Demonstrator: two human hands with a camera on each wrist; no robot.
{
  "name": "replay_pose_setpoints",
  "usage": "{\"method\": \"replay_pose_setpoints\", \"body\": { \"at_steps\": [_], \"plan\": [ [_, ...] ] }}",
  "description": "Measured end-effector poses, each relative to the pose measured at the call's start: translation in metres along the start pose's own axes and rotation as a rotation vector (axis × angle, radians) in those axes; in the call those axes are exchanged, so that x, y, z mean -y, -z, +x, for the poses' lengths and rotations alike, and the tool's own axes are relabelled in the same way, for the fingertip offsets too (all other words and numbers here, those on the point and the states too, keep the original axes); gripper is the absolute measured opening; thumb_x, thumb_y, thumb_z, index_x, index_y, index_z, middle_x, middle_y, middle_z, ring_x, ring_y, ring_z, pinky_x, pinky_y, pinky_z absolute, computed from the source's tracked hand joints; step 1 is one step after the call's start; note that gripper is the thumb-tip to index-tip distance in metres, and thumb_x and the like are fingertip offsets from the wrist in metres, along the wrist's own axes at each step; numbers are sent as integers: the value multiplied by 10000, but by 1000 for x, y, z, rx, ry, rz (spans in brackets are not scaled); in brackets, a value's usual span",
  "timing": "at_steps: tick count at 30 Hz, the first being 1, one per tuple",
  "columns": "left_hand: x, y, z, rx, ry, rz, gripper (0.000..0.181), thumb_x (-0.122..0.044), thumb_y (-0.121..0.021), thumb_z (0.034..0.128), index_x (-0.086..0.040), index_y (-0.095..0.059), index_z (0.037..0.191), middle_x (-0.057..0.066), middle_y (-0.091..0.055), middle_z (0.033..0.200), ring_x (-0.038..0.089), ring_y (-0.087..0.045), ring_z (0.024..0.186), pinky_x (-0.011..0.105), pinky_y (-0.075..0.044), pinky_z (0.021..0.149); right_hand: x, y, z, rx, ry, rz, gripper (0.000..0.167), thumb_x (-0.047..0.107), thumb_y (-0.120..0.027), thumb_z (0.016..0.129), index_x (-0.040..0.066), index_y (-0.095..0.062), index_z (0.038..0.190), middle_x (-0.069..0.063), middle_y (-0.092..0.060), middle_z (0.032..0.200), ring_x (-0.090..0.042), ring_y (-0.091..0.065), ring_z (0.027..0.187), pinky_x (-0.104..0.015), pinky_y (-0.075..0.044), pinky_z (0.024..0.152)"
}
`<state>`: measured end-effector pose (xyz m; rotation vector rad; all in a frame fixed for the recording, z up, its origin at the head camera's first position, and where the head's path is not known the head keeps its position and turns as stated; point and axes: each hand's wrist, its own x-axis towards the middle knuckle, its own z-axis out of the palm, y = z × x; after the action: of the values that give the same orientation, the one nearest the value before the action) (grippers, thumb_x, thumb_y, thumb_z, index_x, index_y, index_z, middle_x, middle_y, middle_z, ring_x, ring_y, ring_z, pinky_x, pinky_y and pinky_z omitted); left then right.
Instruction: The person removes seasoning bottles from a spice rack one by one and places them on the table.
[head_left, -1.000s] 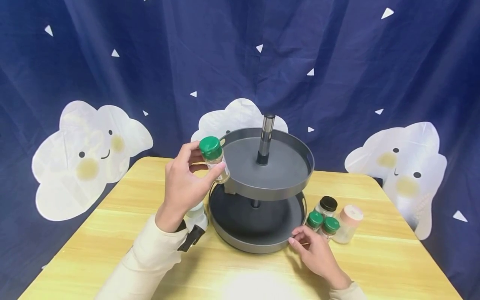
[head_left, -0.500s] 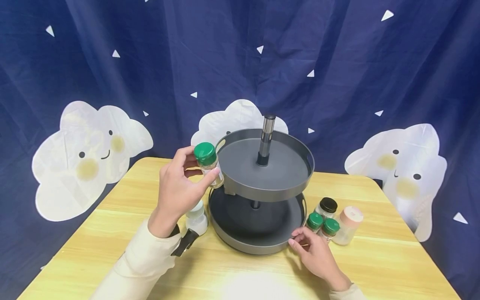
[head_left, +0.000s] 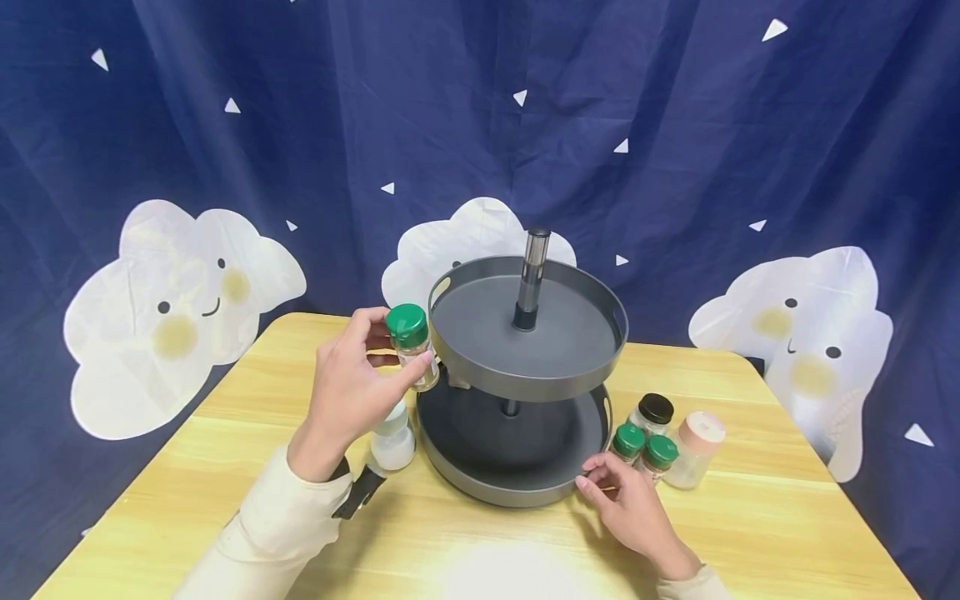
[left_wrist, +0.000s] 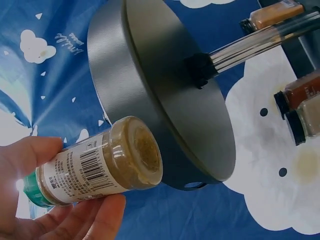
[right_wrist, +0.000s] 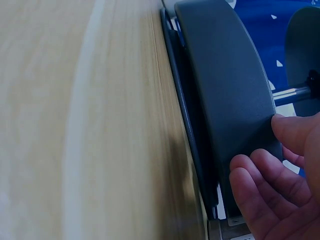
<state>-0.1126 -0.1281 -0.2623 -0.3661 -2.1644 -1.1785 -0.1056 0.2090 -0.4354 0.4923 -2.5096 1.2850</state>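
Note:
The left hand (head_left: 348,383) holds a green-capped spice jar (head_left: 416,367) between thumb and fingers, beside the left rim of the upper tray (head_left: 525,388) of a dark two-tier stand. In the left wrist view the jar (left_wrist: 95,167) lies tilted, its base towards the tray (left_wrist: 150,95) and its barcode label showing. The right hand (head_left: 633,512) is at the front right edge of the lower tray (head_left: 491,492). The right wrist view shows that hand (right_wrist: 280,185) gripping the tray wall (right_wrist: 225,75), thumb at the rim and fingers against the outside.
Right of the stand are two green-capped jars (head_left: 628,440) (head_left: 661,452), a black-capped jar (head_left: 656,411) and a pink-capped bottle (head_left: 693,450). A white container (head_left: 393,446) stands on the left, near the left wrist. Several dark-lidded bottles (left_wrist: 305,92) appear in the left wrist view. Behind hangs a blue curtain (head_left: 450,100).
The left hand and its jar have moved left and down, away from over the upper tray's rim, uncovering more of the white container. The right hand has stayed where it was.

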Motion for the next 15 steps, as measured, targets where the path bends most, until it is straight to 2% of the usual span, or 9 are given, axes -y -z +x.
{"method": "replay_pose_setpoints", "body": {
  "at_steps": [7,15],
  "plan": [
    [8,-1,-7,27,27,13,461,-93,-859,703,8,-572,1050,104,-686,879,236,-679,790,364,-599,662,0,-1,0,0,-5,5,182,-33,-746,800,73,-641,904,112,-604,727,-32,-606,644,-242,-564,589],
    [17,-4,-12,55,34,43,516,-106,-863,687,-37,-568,1105,58,-683,867,181,-675,790,290,-592,648,2,0,0,-2,2,2,180,-34,-744,800,67,-639,905,115,-601,725,-36,-606,643,-242,-563,589]
  ]
}}
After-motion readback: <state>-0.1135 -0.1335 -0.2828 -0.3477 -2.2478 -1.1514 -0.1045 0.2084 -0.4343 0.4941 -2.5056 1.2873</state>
